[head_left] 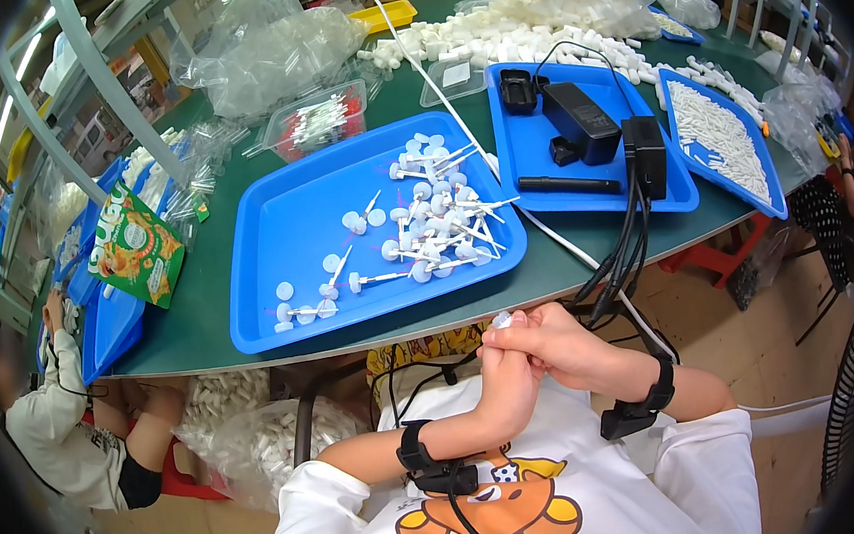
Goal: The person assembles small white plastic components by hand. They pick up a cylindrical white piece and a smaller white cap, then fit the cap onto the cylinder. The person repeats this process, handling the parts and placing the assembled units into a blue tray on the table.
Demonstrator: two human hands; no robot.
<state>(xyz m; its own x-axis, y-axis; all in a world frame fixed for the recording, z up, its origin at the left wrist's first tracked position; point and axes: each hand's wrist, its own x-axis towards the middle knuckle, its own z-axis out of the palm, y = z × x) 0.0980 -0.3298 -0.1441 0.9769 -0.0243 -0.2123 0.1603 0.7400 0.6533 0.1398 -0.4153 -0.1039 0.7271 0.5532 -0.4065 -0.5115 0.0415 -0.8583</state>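
Note:
My left hand [508, 383] and my right hand [576, 354] are pressed together just off the table's front edge. Both are closed. A small whitish translucent plastic piece [502, 319] peeks out at the fingertips beside my right thumb; the fingers cover most of it. What the left fingers grip is hidden. Beyond the hands lies a large blue tray [277, 213]. A heap of small white stick parts with round translucent discs [438, 216] fills its right side, and a few lie scattered toward its near left corner.
Right of the tray, a second blue tray [677, 192] holds black adapters [581, 122] and cables. White cylinders [519, 39] are piled behind. A blue tray of white sticks [723, 138], a clear box [317, 120] and a green snack packet [137, 248] surround the work. A co-worker [53, 417] sits left.

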